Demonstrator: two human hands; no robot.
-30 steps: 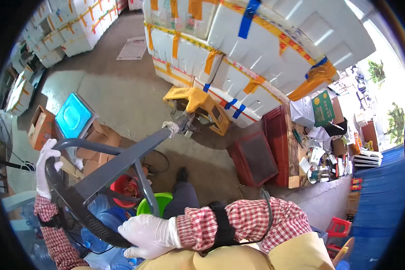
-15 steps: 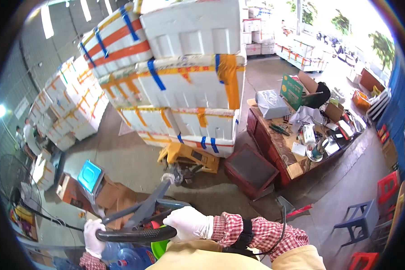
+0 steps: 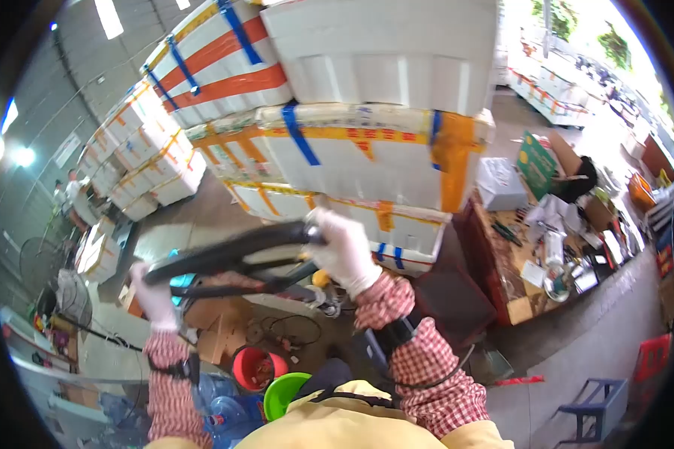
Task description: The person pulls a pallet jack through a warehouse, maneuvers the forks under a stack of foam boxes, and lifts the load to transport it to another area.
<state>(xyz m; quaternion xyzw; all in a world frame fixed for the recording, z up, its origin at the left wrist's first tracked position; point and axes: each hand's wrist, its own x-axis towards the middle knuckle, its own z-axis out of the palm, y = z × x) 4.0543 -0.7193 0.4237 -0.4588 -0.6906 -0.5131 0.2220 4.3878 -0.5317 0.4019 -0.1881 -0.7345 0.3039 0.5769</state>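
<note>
My left hand [image 3: 156,299], in a white glove, is closed round the left end of a dark pallet jack handle [image 3: 240,245]. The gloved right hand [image 3: 346,253] grips the handle's right end. The handle stands raised in front of me, blurred by motion. Beyond it, a tall stack of white foam boxes [image 3: 374,71], bound with blue, orange and red tape, fills the upper middle. The handle and my hands partly cover the jack's base, where a little yellow [image 3: 320,278] shows.
A cluttered wooden desk [image 3: 494,273] stands on the right. A red bucket [image 3: 240,368], a green bucket [image 3: 275,404] and water bottles [image 3: 228,411] are close by my feet. Farther left are more stacked boxes [image 3: 138,161] and people [image 3: 79,196]. A blue stool [image 3: 603,400] is at lower right.
Both hands have lifted the handle from low near my body to a more upright position. The box stack looks larger and has shifted right in view. The buckets have come into fuller sight.
</note>
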